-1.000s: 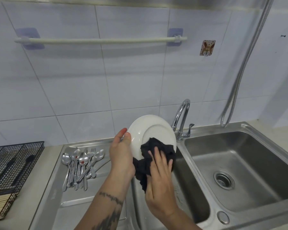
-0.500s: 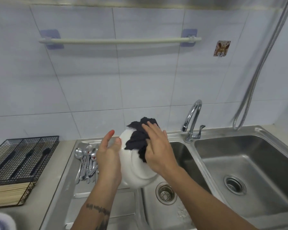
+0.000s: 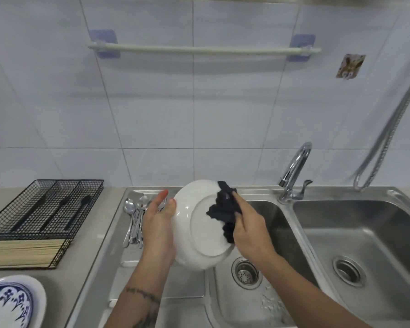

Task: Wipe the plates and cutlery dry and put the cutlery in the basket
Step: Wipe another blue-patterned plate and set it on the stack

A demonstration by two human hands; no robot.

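**Plate held over the sink**

The left hand (image 3: 158,223) gripped the white plate (image 3: 199,223) by its left rim above the sink (image 3: 282,233). The right hand (image 3: 249,229) pinched a dark cloth (image 3: 224,213) against its underside. Cutlery (image 3: 134,221) lay left, the basket (image 3: 45,209) farther left.

A single head-worn wide-angle camera looks forward and down from the person's standing position at the double sink (image 3: 355,235), facing the tiled wall (image 3: 199,114). Both forearms rise from the lower edge, close to the lens; the surface (image 3: 85,268) at left curves with the lens.
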